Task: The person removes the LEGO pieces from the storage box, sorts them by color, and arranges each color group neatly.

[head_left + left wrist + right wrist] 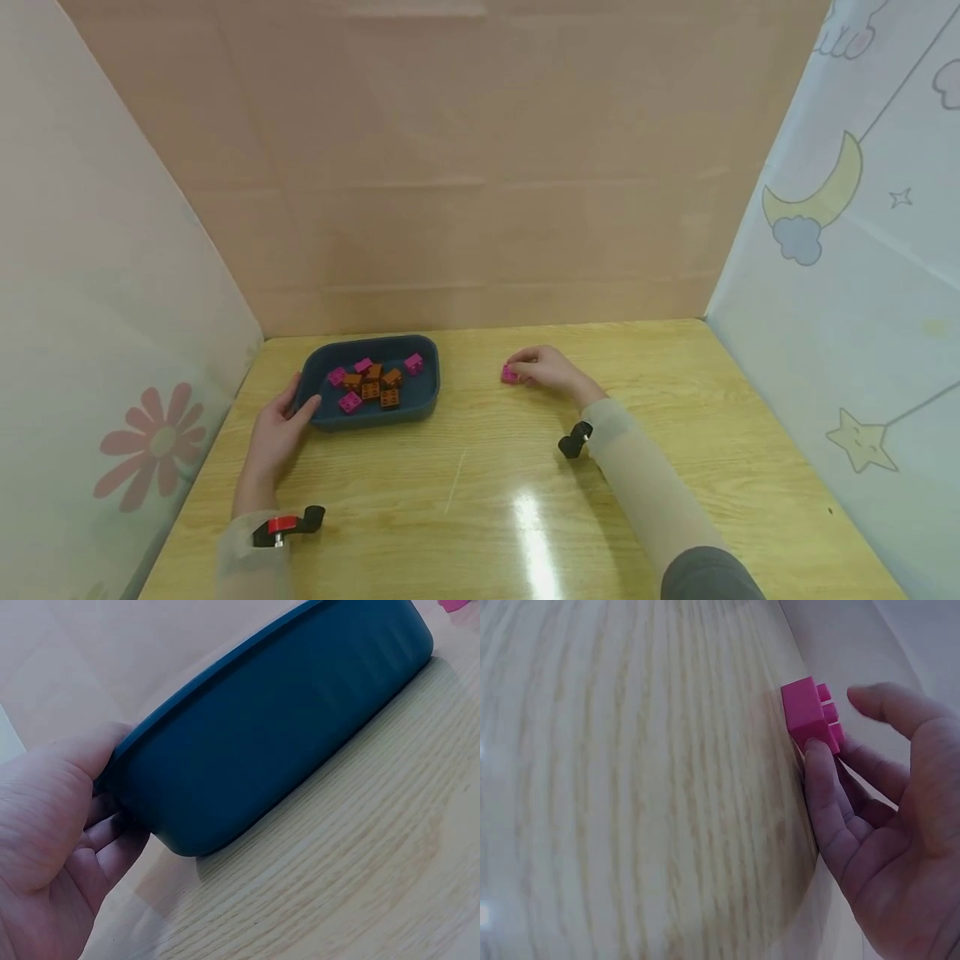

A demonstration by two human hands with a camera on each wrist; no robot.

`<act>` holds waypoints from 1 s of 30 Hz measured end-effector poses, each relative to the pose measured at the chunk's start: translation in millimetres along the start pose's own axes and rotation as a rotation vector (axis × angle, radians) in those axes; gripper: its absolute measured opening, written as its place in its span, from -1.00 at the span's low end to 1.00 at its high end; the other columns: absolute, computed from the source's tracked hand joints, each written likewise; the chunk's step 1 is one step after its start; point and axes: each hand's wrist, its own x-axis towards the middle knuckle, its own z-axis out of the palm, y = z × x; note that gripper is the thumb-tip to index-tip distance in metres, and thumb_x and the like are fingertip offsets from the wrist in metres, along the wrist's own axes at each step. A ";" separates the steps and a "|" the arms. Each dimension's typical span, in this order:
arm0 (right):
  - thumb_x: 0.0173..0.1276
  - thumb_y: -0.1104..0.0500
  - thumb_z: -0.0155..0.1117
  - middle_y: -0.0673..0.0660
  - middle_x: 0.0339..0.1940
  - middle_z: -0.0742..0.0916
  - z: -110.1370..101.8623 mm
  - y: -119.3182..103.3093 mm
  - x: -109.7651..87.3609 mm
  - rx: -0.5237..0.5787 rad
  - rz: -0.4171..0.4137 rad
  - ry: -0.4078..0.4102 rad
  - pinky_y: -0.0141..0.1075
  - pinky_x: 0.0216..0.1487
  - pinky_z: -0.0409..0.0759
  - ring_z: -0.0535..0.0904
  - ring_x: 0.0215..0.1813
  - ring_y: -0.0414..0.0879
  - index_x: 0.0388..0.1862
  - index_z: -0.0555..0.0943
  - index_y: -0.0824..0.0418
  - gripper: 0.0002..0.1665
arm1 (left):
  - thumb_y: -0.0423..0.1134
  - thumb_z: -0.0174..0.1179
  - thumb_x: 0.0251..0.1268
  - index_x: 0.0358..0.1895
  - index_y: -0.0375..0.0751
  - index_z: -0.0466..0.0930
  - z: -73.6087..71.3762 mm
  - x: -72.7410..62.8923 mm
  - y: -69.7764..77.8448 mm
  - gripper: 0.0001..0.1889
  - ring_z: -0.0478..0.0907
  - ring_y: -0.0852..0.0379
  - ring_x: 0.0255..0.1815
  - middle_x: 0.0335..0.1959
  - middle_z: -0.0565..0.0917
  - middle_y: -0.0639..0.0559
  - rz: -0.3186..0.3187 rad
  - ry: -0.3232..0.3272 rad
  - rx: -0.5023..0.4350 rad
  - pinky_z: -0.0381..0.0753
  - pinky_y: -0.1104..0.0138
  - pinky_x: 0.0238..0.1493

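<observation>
A dark blue tray (pixel 375 419) stands at the left back of the table, also seen as a blue wall (pixel 285 720) in the left wrist view. My left hand (pixel 276 437) grips its left end, thumb over the rim and fingers beneath on the outside. Several pink toy bricks (pixel 349 402) and orange toy bricks (pixel 371 391) lie in it. To the right, a single pink toy brick (pixel 806 712) sits on the table, studs up. Fingers of my right hand (pixel 885 817) touch its side, while the upper digit stands apart from the studs.
The wooden table (pixel 405 508) ends at a tan back wall (pixel 480 208). Patterned side walls (pixel 847 350) rise at left and right. A black device (pixel 576 439) is worn at the right wrist, and another (pixel 288 525) at the left.
</observation>
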 end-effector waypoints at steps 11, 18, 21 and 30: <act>0.36 0.18 0.59 0.13 0.10 0.79 2.2 -3.0 -2.2 -0.037 -0.032 -0.009 -0.17 0.13 0.68 0.71 0.09 0.00 0.35 0.68 0.22 -0.41 | 0.15 0.20 0.63 0.77 -0.03 -0.03 -2.7 0.5 0.6 -0.13 0.11 -0.23 0.69 0.74 0.06 -0.11 -0.006 -0.003 0.033 0.27 0.76 0.21; 0.38 0.22 0.56 0.11 0.08 0.79 6.1 0.1 0.4 -0.089 -0.049 0.003 -0.24 0.03 0.67 0.70 0.05 -0.05 0.35 0.69 0.20 -0.44 | 0.11 0.22 0.63 0.77 -0.07 -0.03 -1.3 -0.2 -1.2 -0.13 0.09 -0.21 0.70 0.74 0.06 -0.11 0.004 -0.004 0.015 0.24 0.78 0.21; 0.38 0.24 0.55 0.12 0.06 0.78 7.9 -0.3 0.7 -0.086 -0.050 0.005 -0.24 -0.02 0.68 0.69 0.05 -0.02 0.35 0.69 0.20 -0.44 | 0.10 0.22 0.63 0.76 -0.08 -0.02 -0.7 -0.5 -1.6 -0.13 0.09 -0.20 0.70 0.74 0.06 -0.11 0.004 -0.004 0.007 0.26 0.75 0.24; 0.40 0.24 0.53 0.14 0.09 0.77 11.0 -3.2 -0.1 -0.050 -0.036 0.013 -0.19 0.04 0.69 0.68 0.11 0.02 0.35 0.67 0.21 -0.46 | 0.11 0.20 0.65 0.77 -0.06 -0.04 0.3 -0.7 1.5 -0.14 0.04 -0.18 0.72 0.75 0.03 -0.09 -0.021 -0.007 0.010 0.24 0.62 0.38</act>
